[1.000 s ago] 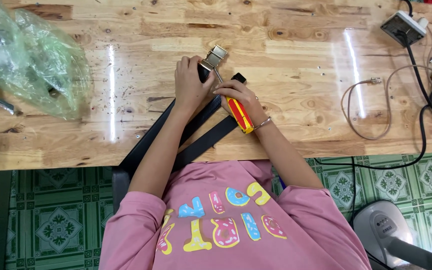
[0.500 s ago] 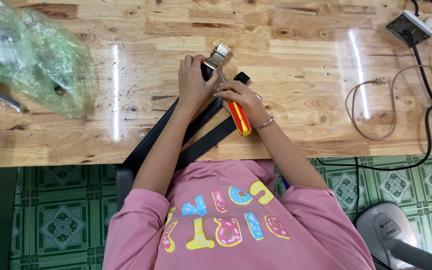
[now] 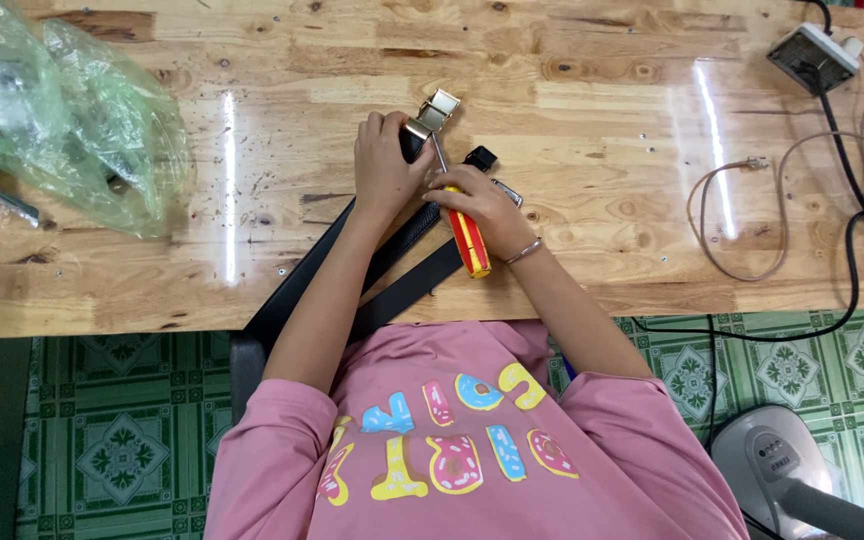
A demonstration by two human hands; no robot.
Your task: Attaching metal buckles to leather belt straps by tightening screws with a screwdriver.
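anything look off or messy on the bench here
Nothing looks damaged or spilled. The left hand steadies the belt buckle, the right hand holds a red-and-yellow screwdriver. Only a loose cable sprawls at the right.

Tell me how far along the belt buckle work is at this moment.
Mid-job. Done: the gold buckle sits at the black belt end. In hand: left hand grips that end while right hand works a red-yellow screwdriver at the buckle. Left: finishing and releasing it.

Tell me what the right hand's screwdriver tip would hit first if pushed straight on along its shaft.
Most likely the gold belt buckle: the right hand aims the screwdriver up at it, beside the left hand. Exact contact is unclear.
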